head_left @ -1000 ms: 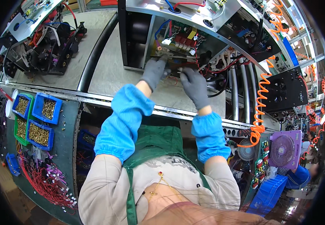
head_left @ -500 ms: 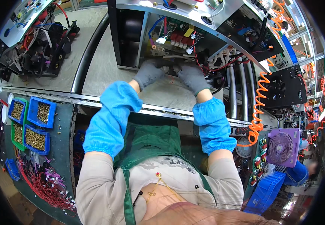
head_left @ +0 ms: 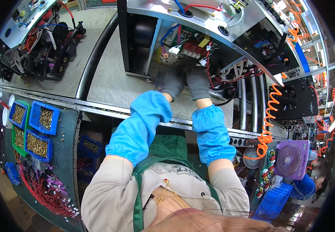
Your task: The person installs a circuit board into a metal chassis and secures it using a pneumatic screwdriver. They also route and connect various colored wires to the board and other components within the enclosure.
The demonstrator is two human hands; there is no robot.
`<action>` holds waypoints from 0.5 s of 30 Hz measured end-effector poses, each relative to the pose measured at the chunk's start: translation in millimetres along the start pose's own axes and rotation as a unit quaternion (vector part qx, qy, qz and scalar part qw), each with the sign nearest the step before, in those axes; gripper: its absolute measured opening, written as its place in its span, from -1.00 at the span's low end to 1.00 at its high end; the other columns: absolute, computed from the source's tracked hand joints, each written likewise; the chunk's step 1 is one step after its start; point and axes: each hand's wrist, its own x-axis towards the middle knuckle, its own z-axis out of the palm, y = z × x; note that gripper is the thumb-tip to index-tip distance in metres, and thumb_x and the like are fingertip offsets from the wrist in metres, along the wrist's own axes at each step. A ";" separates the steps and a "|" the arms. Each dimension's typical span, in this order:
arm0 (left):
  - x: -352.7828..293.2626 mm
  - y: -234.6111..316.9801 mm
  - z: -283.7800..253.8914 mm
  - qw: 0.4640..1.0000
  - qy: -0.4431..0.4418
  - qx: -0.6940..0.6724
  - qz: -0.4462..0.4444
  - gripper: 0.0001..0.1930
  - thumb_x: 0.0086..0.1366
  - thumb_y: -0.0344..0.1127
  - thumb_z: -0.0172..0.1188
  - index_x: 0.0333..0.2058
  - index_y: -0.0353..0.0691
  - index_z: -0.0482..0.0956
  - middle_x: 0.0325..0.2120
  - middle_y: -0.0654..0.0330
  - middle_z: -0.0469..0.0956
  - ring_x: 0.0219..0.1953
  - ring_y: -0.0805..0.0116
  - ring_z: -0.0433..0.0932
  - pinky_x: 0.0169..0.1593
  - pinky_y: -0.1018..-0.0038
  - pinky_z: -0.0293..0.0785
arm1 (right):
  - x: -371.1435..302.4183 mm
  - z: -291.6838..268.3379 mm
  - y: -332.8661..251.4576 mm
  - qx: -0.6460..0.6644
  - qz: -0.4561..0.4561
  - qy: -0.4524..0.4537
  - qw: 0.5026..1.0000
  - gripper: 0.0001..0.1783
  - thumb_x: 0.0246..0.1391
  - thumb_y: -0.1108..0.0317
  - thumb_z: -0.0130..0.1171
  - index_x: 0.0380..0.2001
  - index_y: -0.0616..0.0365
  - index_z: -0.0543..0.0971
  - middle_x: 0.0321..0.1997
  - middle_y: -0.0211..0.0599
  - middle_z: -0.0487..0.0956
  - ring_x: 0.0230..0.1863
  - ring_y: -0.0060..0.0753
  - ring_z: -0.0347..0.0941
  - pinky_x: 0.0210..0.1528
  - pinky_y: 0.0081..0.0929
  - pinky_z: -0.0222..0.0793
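Observation:
Both my hands, in grey knit gloves, reach side by side into the open front of a metal equipment housing (head_left: 139,73). My left hand (head_left: 172,83) is smeared by motion and its fingers are lost in the dark interior. Close beside it, my right hand (head_left: 198,82) also has its fingers inside, hidden in shadow; whether either hand holds anything does not show. Above them is a circuit board with red parts (head_left: 194,50), a loose white connector (head_left: 174,50) and a cable with a ring terminal (head_left: 164,55). A small bolt-like piece (head_left: 149,80) lies by the housing's lower corner.
Blue bins of brass screws (head_left: 39,145) and red wire bundles (head_left: 47,197) lie on the left bench. A wired assembly (head_left: 43,54) stands at the far left. An orange coiled hose (head_left: 267,120) hangs right, near metal rollers (head_left: 254,100) and a purple fan (head_left: 291,159). Another person (head_left: 304,185) is beyond.
Both hands have gone deeper into the housing. My left hand has moved right, close against the right one. The view has shifted slightly, and the small bolt-like piece now shows.

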 end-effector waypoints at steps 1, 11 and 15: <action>0.5 -1.4 1.6 1.000 -0.021 -0.006 -0.015 -0.73 0.16 -0.23 0.11 -0.23 -0.27 0.57 -0.32 -0.02 0.59 -0.27 0.06 0.58 -0.16 0.28 0.46 | 0.8 -0.7 -0.2 -0.005 0.013 -0.007 1.000 -0.70 0.07 0.15 0.01 -0.36 0.15 0.55 -0.45 -0.07 0.55 -0.46 -0.06 0.52 -0.42 -0.15 0.42; -15.7 -3.6 -74.2 0.858 0.029 -0.437 -0.268 -0.73 0.20 -0.38 0.10 -0.13 -0.32 0.52 -0.26 0.10 0.59 -0.30 0.38 0.53 -0.22 0.46 0.49 | 1.7 -24.6 -38.9 0.109 -0.010 0.096 0.989 -0.67 0.13 0.05 -0.01 -0.17 -0.01 0.51 -0.57 -0.10 0.55 -0.57 0.01 0.50 -0.54 -0.11 0.40; -7.4 18.8 -104.9 0.821 0.039 -0.521 -0.231 -0.75 0.25 -0.39 0.11 -0.10 -0.30 0.49 -0.21 0.09 0.55 -0.21 0.37 0.55 -0.10 0.41 0.51 | 7.1 -25.1 -47.7 0.062 0.010 0.053 0.997 -0.63 0.10 0.12 0.04 -0.04 -0.04 0.43 -0.28 -0.14 0.56 -0.33 -0.06 0.53 -0.43 -0.12 0.46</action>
